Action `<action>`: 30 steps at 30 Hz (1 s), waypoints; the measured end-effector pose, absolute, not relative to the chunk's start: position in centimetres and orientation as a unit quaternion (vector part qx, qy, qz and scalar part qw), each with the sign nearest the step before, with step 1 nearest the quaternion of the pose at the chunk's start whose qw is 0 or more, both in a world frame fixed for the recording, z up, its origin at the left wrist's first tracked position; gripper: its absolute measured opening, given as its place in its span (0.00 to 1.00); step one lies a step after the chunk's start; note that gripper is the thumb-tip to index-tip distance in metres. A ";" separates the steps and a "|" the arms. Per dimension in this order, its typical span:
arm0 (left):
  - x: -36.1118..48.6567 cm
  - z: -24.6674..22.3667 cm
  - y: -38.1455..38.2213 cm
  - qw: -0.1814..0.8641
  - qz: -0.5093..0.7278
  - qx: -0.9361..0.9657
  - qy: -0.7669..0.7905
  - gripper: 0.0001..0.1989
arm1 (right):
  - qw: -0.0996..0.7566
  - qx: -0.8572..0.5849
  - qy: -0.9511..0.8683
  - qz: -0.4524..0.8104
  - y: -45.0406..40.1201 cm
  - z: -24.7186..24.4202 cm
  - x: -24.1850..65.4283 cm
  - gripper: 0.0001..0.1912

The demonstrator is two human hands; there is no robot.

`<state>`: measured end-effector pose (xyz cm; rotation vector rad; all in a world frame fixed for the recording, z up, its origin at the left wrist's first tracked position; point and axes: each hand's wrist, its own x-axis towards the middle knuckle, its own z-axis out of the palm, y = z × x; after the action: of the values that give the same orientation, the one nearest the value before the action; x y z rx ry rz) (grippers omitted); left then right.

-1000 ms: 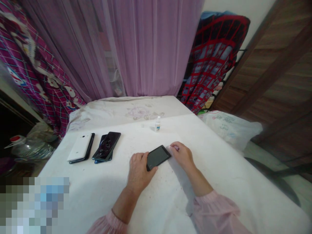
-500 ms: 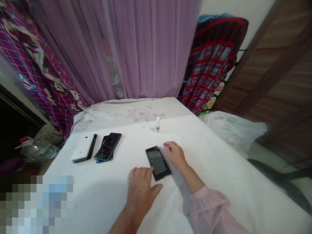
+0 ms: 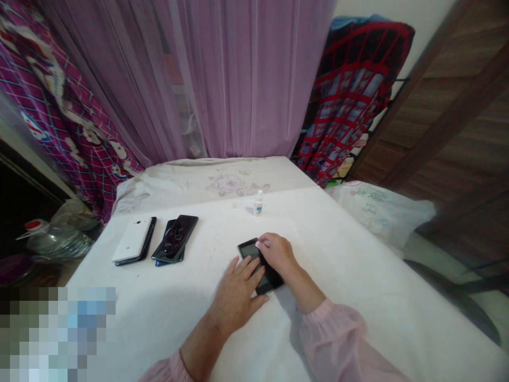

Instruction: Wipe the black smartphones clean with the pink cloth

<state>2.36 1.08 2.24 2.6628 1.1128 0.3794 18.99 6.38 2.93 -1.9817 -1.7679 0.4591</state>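
A black smartphone (image 3: 271,278) lies screen up on the white-covered table, slightly tilted in my view. My left hand (image 3: 238,291) rests flat across its left side, fingers stretched over the screen and thumb near the lower edge. Over the upper part of the screen, my right hand (image 3: 278,253) is closed in a pinch around a small whitish piece (image 3: 258,244), mostly hidden by the fingers. Whether that piece touches the glass I cannot tell. Beyond the phone stands a small white bottle (image 3: 258,205) with a blue label.
On the left lie a white phone (image 3: 131,241) on a dark one, and a black phone (image 3: 178,236) on a blue one. A tiny clear piece (image 3: 234,205) is near the bottle. Purple curtains (image 3: 246,79) hang behind; a plastic bag (image 3: 382,212) sits right of the table.
My left hand has moved up and right, from the phone's edge onto its screen. My right hand has shifted left, from beside the phone to over its upper part.
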 end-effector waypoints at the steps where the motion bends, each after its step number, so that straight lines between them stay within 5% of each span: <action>1: 2.4 2.3 1.0 0.119 0.136 0.908 0.379 0.26 | 0.218 -0.719 -0.639 0.167 5.8 2.9 19.2 0.07; 19: 2.6 2.5 0.9 0.133 0.140 0.902 0.385 0.26 | 0.195 -0.731 -0.638 0.141 5.0 3.4 18.9 0.06; 30: 5.0 3.4 0.6 0.075 0.098 0.888 0.443 0.29 | 0.359 -0.706 -0.555 0.254 -1.5 2.4 24.9 0.12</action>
<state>4.99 0.62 3.38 2.6643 1.3301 0.2948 24.93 -1.53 2.44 -1.8213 -1.4319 0.6550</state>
